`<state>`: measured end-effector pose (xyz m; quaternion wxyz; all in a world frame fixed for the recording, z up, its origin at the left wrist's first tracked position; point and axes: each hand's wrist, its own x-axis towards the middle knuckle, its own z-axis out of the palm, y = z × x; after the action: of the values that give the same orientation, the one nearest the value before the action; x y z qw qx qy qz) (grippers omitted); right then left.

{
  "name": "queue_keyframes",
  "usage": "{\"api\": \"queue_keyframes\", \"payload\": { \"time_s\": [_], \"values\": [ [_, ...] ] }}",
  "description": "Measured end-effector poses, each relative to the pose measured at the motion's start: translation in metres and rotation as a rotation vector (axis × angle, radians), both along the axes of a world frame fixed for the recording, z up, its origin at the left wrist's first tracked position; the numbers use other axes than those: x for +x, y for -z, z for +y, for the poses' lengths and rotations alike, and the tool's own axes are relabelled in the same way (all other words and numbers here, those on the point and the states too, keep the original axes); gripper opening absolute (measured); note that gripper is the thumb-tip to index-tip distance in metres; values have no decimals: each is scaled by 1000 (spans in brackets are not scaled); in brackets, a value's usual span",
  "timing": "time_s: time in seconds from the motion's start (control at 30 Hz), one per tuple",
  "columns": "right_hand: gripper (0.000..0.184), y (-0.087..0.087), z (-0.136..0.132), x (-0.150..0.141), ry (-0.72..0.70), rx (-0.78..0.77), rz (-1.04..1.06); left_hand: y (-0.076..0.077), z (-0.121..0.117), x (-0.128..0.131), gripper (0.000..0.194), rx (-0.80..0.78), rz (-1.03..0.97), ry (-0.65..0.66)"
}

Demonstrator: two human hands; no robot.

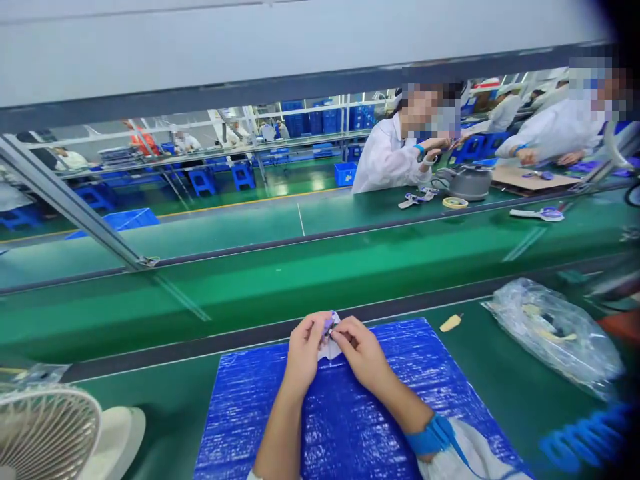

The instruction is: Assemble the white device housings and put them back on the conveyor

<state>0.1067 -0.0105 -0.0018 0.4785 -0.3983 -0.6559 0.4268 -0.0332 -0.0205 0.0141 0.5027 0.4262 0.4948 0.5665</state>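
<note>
Over the far end of a blue plastic-wrapped mat (350, 427), my two hands meet at a small white and purple plastic part (329, 349). My left hand (304, 350) is closed round it from the left, covering much of it. From the right, my right hand (364, 353) pinches with thumb and fingertips at the part's upper face; a tiny dark and light bit shows there, too small to name. A blue wrist strap (433, 435) circles my right wrist, over the white sleeve.
A small yellowish piece (451, 323) and a clear plastic bag (560, 337) of parts lie to the right, near a blue coiled cord (585, 437). A fan (47, 433) stands at left. Beyond the green conveyor belt (240, 290), co-workers in white sit at a bench.
</note>
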Motion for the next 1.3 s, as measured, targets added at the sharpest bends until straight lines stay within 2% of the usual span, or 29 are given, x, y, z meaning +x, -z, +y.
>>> {"api": "queue_keyframes", "payload": {
  "time_s": [0.1, 0.2, 0.33, 0.43, 0.5, 0.6, 0.73, 0.9, 1.03, 1.1, 1.2, 1.3],
  "values": [
    [24, -2, 2, 2, -26, -143, 37, -3, -5, -8, 31, 60, -44, 217],
    [31, -4, 4, 5, -57, -278, 99, -3, -7, -9, 39, 62, -22, 281],
    [34, -5, 4, 6, -61, -308, 144, 3, -5, -4, 48, 40, -3, 236],
    [33, -5, 4, 4, -54, -325, 168, 6, -4, -3, 40, 55, 127, 190],
    [32, -4, 4, 4, -46, -315, 182, 7, -5, -3, 35, 87, 237, 179],
    [31, -2, 5, 3, -30, -290, 197, 4, -5, -6, 41, 154, 395, 178],
    [32, 0, 6, 3, -29, -301, 212, 2, -4, -8, 36, 257, 513, 167],
    [32, -3, 6, 4, -54, -339, 249, 3, -1, -8, 32, 231, 491, 144],
    [30, -4, 4, 5, -52, -312, 224, 10, -1, -7, 43, 93, 262, 131],
    [29, -4, 4, 5, -52, -288, 196, 13, -1, -6, 49, 66, 216, 105],
    [27, -3, 3, 6, -42, -257, 157, 10, -1, -5, 44, 99, 377, 72],
    [26, -4, 2, 5, -33, -218, 138, 4, -1, -4, 39, 166, 556, 126]
  ]
}}
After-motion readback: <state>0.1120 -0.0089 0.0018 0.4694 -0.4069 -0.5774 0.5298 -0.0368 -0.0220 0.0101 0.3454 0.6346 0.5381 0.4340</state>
